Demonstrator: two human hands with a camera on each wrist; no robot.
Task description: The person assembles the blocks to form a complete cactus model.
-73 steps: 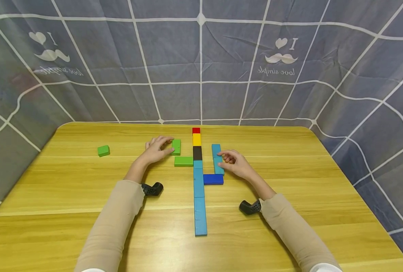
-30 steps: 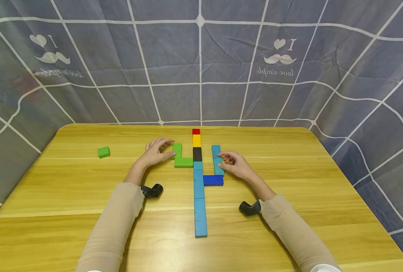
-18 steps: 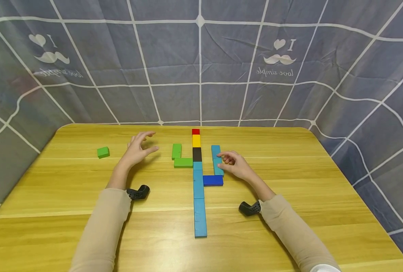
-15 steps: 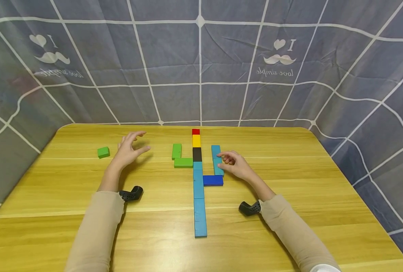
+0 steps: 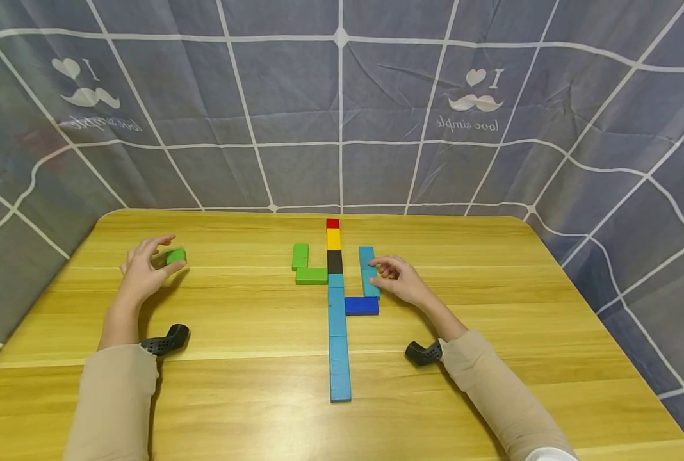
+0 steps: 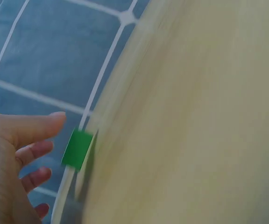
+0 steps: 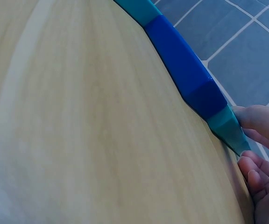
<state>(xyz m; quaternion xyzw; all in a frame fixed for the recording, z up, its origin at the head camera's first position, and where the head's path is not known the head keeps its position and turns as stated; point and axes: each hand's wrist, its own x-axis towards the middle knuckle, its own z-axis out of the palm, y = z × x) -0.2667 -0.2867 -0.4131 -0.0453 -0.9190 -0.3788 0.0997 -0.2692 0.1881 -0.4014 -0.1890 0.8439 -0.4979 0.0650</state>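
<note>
At the table's left, my left hand (image 5: 143, 272) stands with thumb and fingers apart on either side of a small green block (image 5: 176, 256). In the left wrist view that green block (image 6: 77, 149) sits just beyond the fingertips, with a gap to the thumb. My right hand (image 5: 402, 278) holds the nearer of two light blue blocks (image 5: 369, 289), set end to end, between curled thumb and fingers. A dark blue block (image 5: 362, 306) joins that pair to the central column. In the right wrist view, thumb and fingertips meet the teal-looking block (image 7: 230, 130).
The central column runs from a red block (image 5: 333, 223) through yellow (image 5: 333, 239) and black blocks (image 5: 334, 261) to long light blue blocks (image 5: 339, 368). Left of it, one green block (image 5: 311, 276) lies crosswise with another upright green block (image 5: 300, 256) at its end. A grey curtain (image 5: 290, 96) backs the table.
My left hand slid the upright green block nearer to the crosswise green one and let it go. It then moved left to the small green block. My right hand stayed in place.
</note>
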